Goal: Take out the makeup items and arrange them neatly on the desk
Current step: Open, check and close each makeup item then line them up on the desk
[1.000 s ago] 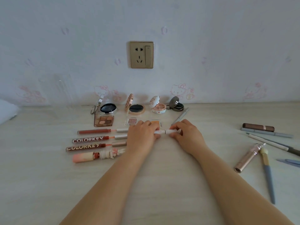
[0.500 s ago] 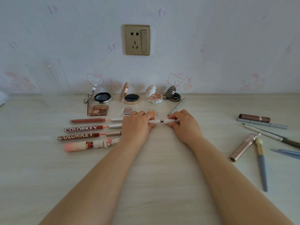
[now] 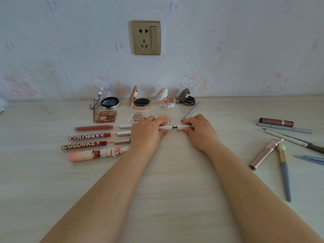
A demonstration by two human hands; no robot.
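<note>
A person's left hand (image 3: 147, 132) and right hand (image 3: 199, 130) each pinch one end of a slim white pen-style cosmetic (image 3: 172, 127) just above the pale wooden worktop (image 3: 166, 190), near its middle. Both grips are closed on it. The cap sits partly pulled away, showing a dark neck between the halves. To the left lie four lip gloss tubes (image 3: 91, 142) in a tidy row; loose pencils and brushes (image 3: 284, 137) wait at right. Judged risk: the exposed tip may smear the worktop, or a hand may nudge the gloss row crooked.
</note>
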